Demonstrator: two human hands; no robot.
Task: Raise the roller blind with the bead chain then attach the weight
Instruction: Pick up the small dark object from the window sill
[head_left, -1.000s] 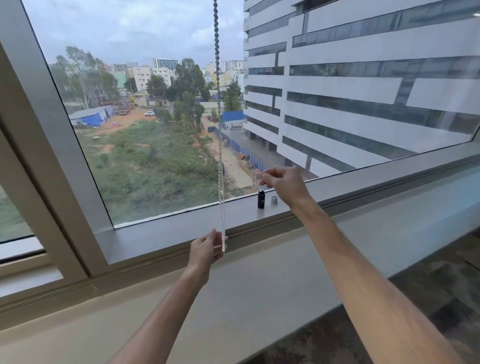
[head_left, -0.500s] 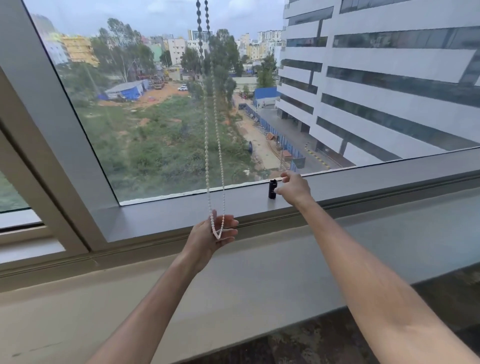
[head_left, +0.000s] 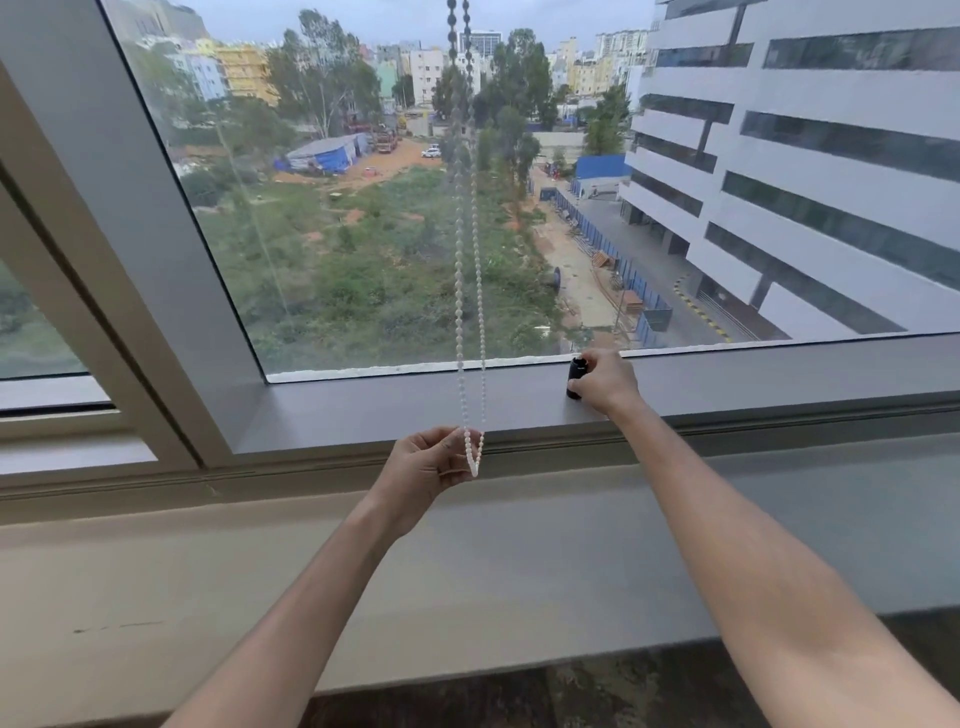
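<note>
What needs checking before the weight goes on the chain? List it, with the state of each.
1. Blind raised: none shows across the window glass: ok.
2. Bead chain loop held: left hand pinches its bottom end: ok.
3. Weight gripped: right hand is closed around it on the sill: ok.
4. Weight lifted off the sill: not ok.
5. Weight's opening facing the chain: cannot tell.
6. Chain strands untangled: they hang side by side: ok.

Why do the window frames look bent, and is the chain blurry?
Head view: the wide lens bows the window frame; the bead chain smears mid-length, sharper near the left hand; daylight is soft and overcast, with no glare.
</note>
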